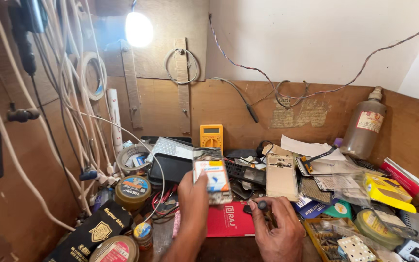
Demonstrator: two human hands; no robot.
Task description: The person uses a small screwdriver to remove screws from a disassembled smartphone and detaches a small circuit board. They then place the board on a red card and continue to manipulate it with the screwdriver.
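**Opened phone upright in my left, screwdriver low in my right**

At lower centre of the frame my left hand (193,194) has its grip closed around the opened mobile phone (212,175), long axis near upright, top leaning slightly away. Just right and lower, my right hand (278,228) pinches a small screwdriver (259,206), its dark handle pointing left toward the phone's lower end, above the red booklet (230,221) on the cluttered surface (221,248).

multimeter (211,137) behind phone (212,175) | bottle (364,127) far right | tins (133,191) left
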